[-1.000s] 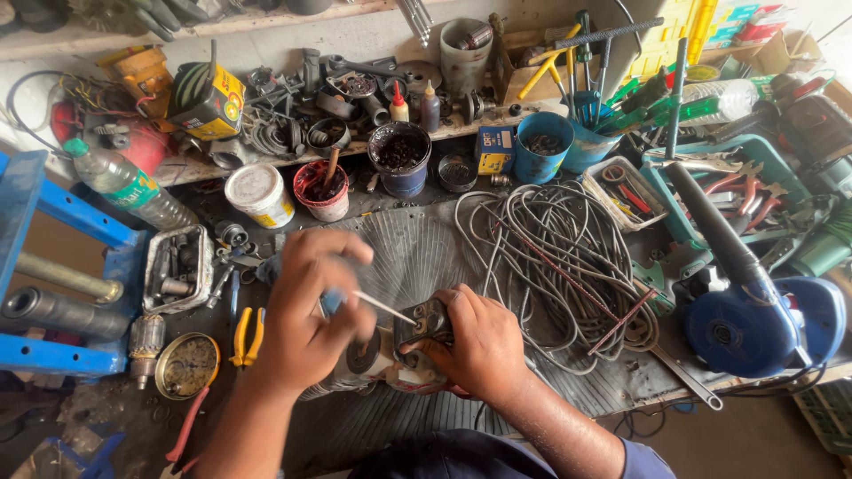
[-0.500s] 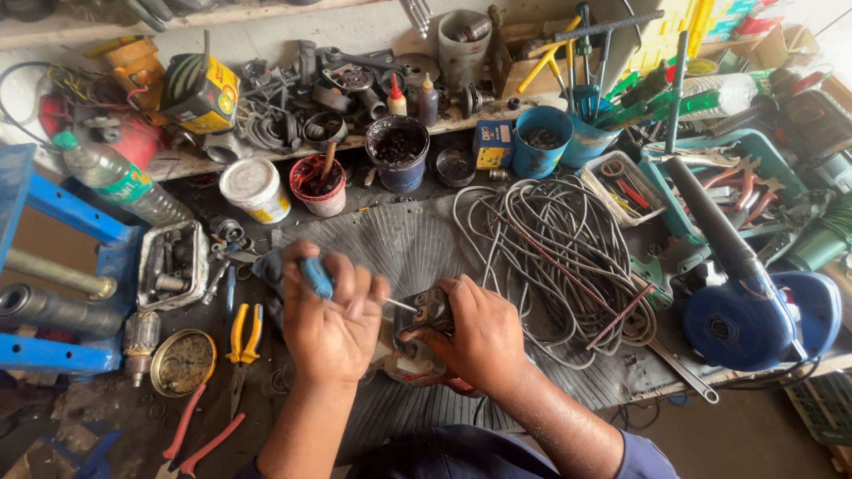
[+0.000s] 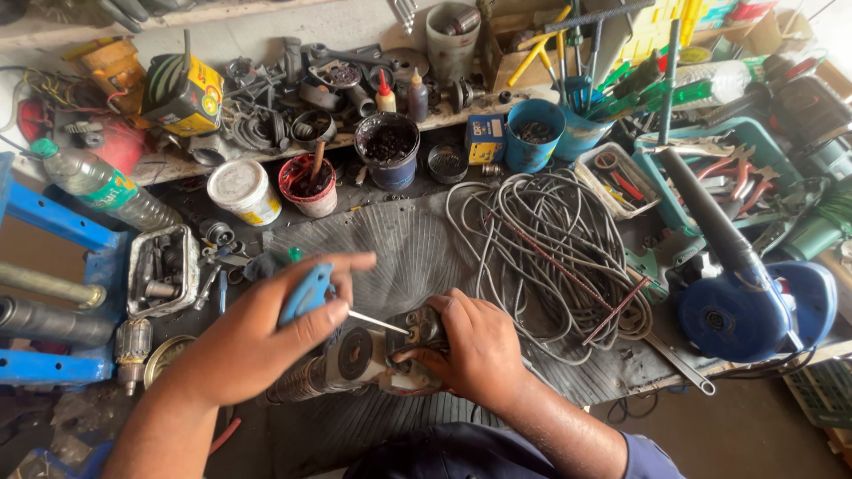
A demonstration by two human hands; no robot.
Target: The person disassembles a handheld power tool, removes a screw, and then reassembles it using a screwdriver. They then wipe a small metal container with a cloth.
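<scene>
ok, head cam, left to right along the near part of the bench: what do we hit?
blue vice frame → metal tray of parts → left hand holding the blue-handled screwdriver → power tool body → right hand gripping it → coil of grey cable → blue blower

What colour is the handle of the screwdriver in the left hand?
Light blue. The screwdriver handle shows best in the head view, gripped in the left hand.

Crowded workshop in daylight.
A dark ribbed mat covers the worktop (image 3: 390,248); a pale shelf (image 3: 266,151) runs along the far side, a blue metal frame (image 3: 53,231) at left, brown floor (image 3: 745,435) near right.
</scene>
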